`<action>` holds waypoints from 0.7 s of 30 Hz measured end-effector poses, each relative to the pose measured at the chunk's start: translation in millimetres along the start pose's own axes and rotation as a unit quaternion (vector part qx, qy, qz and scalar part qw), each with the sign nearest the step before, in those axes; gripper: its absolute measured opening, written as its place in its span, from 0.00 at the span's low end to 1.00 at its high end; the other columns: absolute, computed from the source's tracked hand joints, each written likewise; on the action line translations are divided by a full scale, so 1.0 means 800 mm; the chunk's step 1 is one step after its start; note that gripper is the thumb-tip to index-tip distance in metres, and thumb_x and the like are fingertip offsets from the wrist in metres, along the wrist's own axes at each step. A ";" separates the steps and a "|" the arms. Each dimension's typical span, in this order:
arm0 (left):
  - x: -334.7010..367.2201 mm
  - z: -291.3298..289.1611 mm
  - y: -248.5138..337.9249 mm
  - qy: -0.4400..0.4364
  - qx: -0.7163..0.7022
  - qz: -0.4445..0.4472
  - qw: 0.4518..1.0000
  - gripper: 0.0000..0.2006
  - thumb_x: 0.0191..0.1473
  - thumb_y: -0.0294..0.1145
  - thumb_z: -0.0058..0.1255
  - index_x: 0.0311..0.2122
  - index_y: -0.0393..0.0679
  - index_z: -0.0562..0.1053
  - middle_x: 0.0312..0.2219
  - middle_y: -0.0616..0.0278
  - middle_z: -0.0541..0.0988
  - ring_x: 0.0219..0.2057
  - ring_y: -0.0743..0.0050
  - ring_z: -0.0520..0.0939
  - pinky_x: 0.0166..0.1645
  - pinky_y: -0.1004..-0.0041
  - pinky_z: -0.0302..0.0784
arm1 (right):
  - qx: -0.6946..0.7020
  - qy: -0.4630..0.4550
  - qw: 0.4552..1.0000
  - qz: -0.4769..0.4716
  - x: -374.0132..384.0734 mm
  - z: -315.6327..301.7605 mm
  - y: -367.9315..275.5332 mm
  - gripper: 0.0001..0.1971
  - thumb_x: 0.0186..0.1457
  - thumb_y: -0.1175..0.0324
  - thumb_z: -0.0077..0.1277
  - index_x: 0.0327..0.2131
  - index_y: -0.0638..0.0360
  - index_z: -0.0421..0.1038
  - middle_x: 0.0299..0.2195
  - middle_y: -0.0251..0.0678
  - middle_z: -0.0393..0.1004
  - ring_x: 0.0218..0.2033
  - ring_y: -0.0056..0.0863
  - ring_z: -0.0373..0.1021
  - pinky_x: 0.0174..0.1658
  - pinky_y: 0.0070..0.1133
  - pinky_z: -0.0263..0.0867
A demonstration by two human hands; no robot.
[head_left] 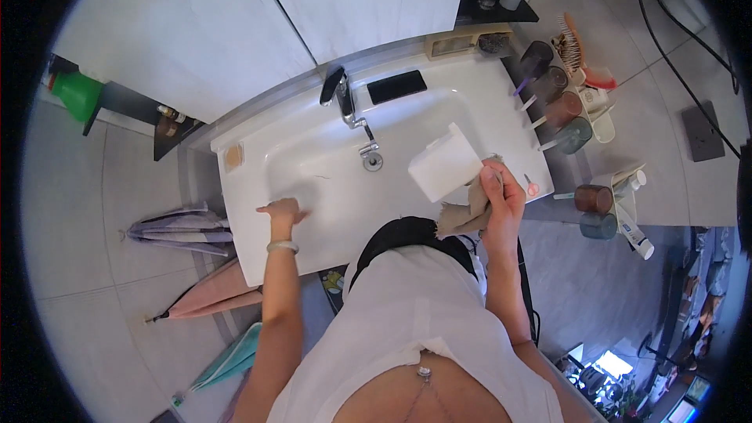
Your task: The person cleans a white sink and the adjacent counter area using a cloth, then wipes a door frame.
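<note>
Over the left part of the white sink (345, 215), my left hand (283, 210) has its fingers apart, with nothing visible in it; the fingertips are partly hidden and a little blurred. A pale bracelet (283, 247) circles that wrist. My right hand (504, 197) is closed round a crumpled grey-brown cloth (468, 215) near the sink's right front rim. Against the cloth and fingers sits a white box-shaped container (446, 163), tilted over the right side of the basin. Whether my right hand also bears the container is hidden by the cloth.
Behind the basin stand a chrome faucet (342, 98) and a black phone (397, 87) lying on the ledge. A soap dish (233, 157) sits at the left corner. Cups with toothbrushes (562, 110) hang on the right wall. Towels (180, 229) hang at the left.
</note>
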State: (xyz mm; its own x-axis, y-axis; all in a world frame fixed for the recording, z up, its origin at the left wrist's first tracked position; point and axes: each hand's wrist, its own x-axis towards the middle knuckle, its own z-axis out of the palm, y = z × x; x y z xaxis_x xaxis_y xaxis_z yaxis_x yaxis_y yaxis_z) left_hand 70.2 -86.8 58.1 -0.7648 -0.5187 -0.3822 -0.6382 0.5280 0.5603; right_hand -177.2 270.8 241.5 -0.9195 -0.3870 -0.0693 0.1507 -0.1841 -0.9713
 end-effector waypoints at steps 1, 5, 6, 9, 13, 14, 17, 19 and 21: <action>0.001 0.008 -0.003 -0.058 -0.053 -0.033 0.996 0.27 0.55 0.56 0.44 0.50 0.46 0.71 0.48 0.57 0.75 0.47 0.64 0.76 0.52 0.62 0.68 | -0.017 0.003 1.000 -0.011 0.003 -0.003 0.002 0.10 0.59 0.68 0.48 0.38 0.66 0.72 0.27 0.23 0.67 0.30 0.11 0.58 0.34 0.10 0.55; -0.009 -0.018 0.095 -0.166 -0.272 -0.154 0.935 0.29 0.52 0.56 0.49 0.55 0.51 0.68 0.47 0.60 0.74 0.45 0.68 0.76 0.51 0.70 0.67 | -0.020 0.012 1.000 0.000 0.003 -0.014 0.002 0.10 0.59 0.69 0.48 0.38 0.66 0.72 0.27 0.23 0.67 0.30 0.10 0.58 0.34 0.09 0.54; -0.016 -0.035 0.113 -0.151 -0.309 -0.071 0.936 0.30 0.52 0.56 0.50 0.56 0.50 0.66 0.48 0.61 0.73 0.48 0.66 0.74 0.53 0.68 0.66 | -0.019 0.013 1.000 0.000 0.004 -0.011 0.003 0.10 0.58 0.68 0.49 0.38 0.66 0.72 0.27 0.22 0.67 0.30 0.10 0.59 0.34 0.10 0.55; -0.037 -0.044 0.168 0.034 -0.119 0.043 0.991 0.33 0.49 0.53 0.54 0.57 0.47 0.64 0.51 0.60 0.71 0.53 0.64 0.70 0.56 0.66 0.62 | -0.013 0.007 1.000 0.014 0.001 0.001 0.006 0.10 0.58 0.68 0.49 0.38 0.65 0.72 0.28 0.23 0.68 0.30 0.10 0.60 0.35 0.10 0.56; -0.063 -0.025 0.290 0.092 -0.223 0.244 0.939 0.44 0.41 0.39 0.66 0.62 0.45 0.55 0.57 0.56 0.63 0.58 0.59 0.63 0.62 0.63 0.55 | 0.061 -0.023 0.995 0.079 -0.003 0.018 0.014 0.10 0.59 0.67 0.48 0.39 0.64 0.72 0.29 0.23 0.69 0.32 0.11 0.61 0.37 0.10 0.57; -0.075 -0.017 0.318 0.016 -0.345 0.254 0.904 0.47 0.39 0.36 0.67 0.63 0.46 0.52 0.58 0.54 0.61 0.58 0.58 0.63 0.62 0.63 0.54 | 0.104 -0.042 0.988 0.106 -0.006 0.026 0.010 0.10 0.59 0.66 0.48 0.39 0.63 0.71 0.30 0.24 0.69 0.33 0.11 0.61 0.38 0.10 0.57; -0.094 0.013 0.372 0.003 -0.579 0.196 0.792 0.41 0.43 0.25 0.63 0.61 0.43 0.54 0.53 0.55 0.65 0.54 0.65 0.68 0.56 0.67 0.65 | 0.114 -0.076 0.986 0.091 -0.009 0.034 0.005 0.10 0.59 0.66 0.49 0.39 0.62 0.71 0.32 0.24 0.69 0.36 0.11 0.62 0.41 0.11 0.57; -0.095 0.010 0.379 0.054 -0.546 0.211 0.809 0.38 0.44 0.23 0.61 0.60 0.43 0.55 0.51 0.55 0.66 0.52 0.67 0.70 0.54 0.69 0.68 | 0.082 -0.068 0.993 0.051 -0.010 0.042 -0.005 0.09 0.59 0.70 0.46 0.42 0.61 0.68 0.37 0.27 0.68 0.39 0.14 0.62 0.45 0.12 0.57; -0.095 0.005 0.386 0.102 -0.513 0.227 0.822 0.35 0.45 0.20 0.59 0.58 0.42 0.57 0.49 0.56 0.68 0.50 0.69 0.72 0.51 0.72 0.71 | 0.084 -0.015 0.995 -0.048 -0.014 0.046 -0.027 0.13 0.56 0.74 0.44 0.46 0.61 0.65 0.41 0.30 0.66 0.41 0.17 0.62 0.48 0.14 0.57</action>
State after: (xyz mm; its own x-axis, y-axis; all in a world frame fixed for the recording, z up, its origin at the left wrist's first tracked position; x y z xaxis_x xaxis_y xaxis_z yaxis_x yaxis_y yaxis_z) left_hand -68.9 118.6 257.2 -0.8057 -0.5820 0.1100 0.1994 -0.0916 0.9756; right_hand -156.5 246.1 271.8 -0.9213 -0.3876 0.0310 0.1242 -0.3688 -0.9212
